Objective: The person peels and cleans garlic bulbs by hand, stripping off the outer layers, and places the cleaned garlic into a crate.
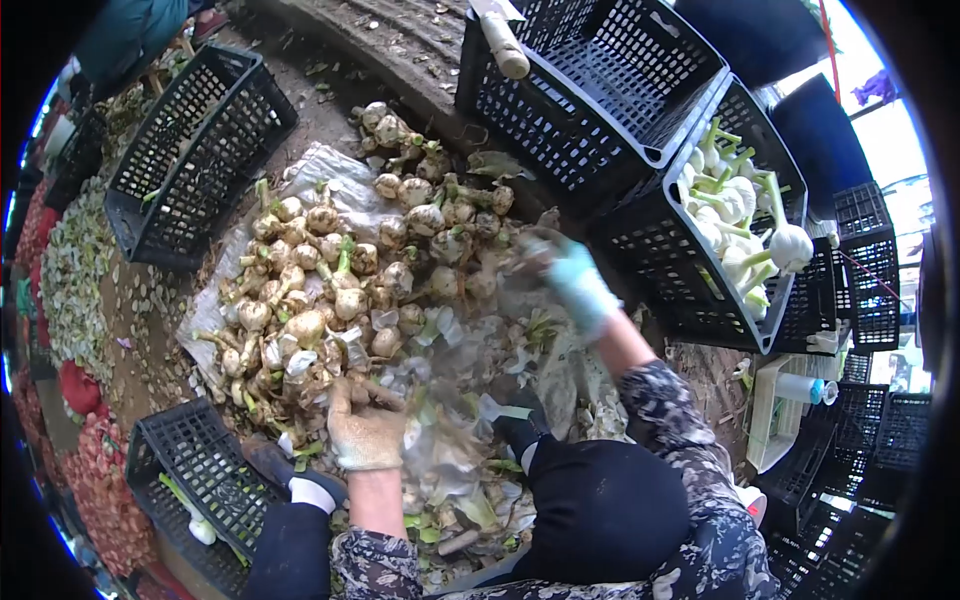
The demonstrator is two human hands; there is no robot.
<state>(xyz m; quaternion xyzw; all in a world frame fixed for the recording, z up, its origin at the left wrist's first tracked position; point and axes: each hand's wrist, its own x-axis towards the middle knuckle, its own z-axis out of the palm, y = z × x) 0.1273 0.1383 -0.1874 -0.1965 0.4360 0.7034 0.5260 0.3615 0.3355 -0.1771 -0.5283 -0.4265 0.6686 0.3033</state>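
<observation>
My left hand [368, 428], in a soiled tan glove, is at the lower edge of a heap of garlic bulbs [305, 325]. Its fingers are apart, and I see nothing held between them. The bulbs have brown, dirty skins and short stems, and lie on a pale sheet [340, 180]. My right hand [575, 283] wears a pale blue and white glove and is over the right side of the heap. Motion smears its fingers, so whether it holds anything is unclear. Loose peel [455, 440] lies between my hands and my legs.
White peeled garlic fills a black crate [660, 265] at right. Behind it a black crate [560, 120] has a light-handled tool [502, 45] on its rim. Other black crates [190, 160], [205, 470] stand at left. Part of another person [130, 35] shows at top left.
</observation>
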